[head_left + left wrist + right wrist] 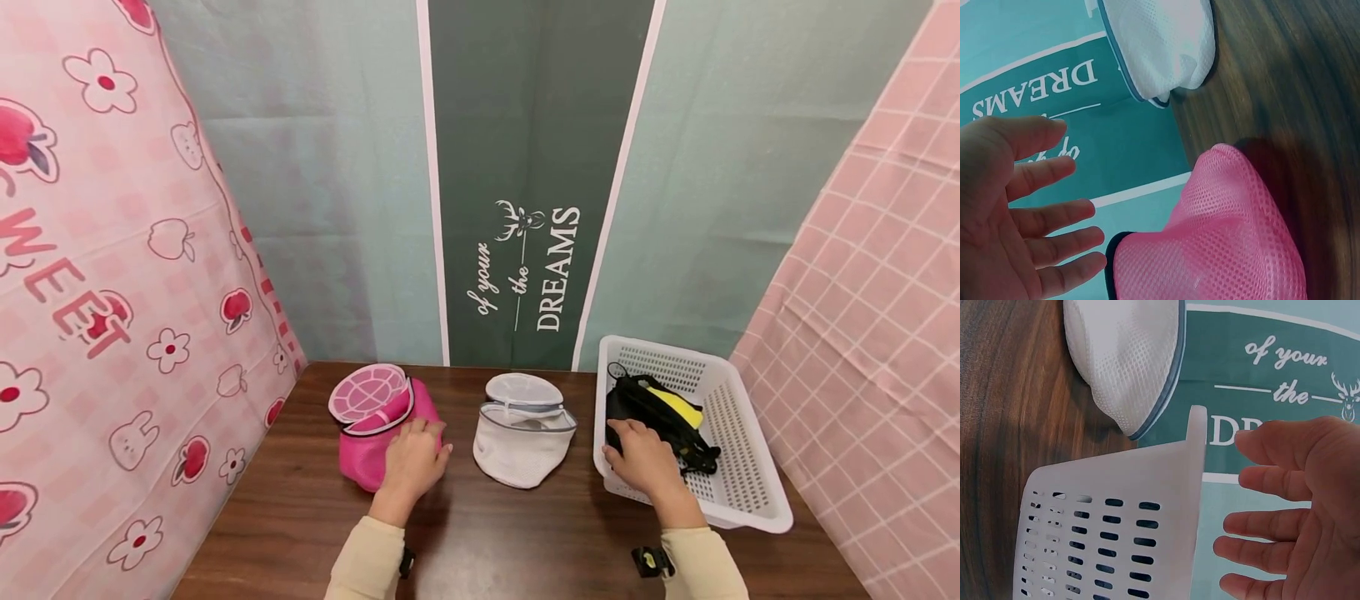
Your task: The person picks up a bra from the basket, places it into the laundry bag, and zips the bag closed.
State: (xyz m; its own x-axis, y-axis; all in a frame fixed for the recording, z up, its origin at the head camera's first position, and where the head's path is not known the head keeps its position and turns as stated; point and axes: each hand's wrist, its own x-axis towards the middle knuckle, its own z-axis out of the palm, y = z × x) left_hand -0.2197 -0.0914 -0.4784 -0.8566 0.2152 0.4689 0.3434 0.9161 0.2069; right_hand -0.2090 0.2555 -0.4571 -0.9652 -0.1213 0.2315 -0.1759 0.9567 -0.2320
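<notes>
Extending forward over the desk, both forearms converge on no single item; the hands are well apart. The left hand has its fingers extended and slightly spread, thumb set apart, grasping nothing. It is at the right side of the pink mesh bag; contact cannot be determined. The right hand is likewise wide and unloaded, fingers extended over the left side of the white basket. In the right wrist view, a gap separates its fingers from the basket rim.

The pink mesh bag stands at the left of the desk, lid folded back. The white mesh bag stands between the hands, its lid also raised. The basket, at the right, contains a black bundle with a yellow part.

The left hand obscures part of the pink bag; the right hand obscures part of the basket and bundle. Separate items within the bundle are indistinct. Both wrist views crop the white bag; the left also crops the pink bag, and the right the basket.
</notes>
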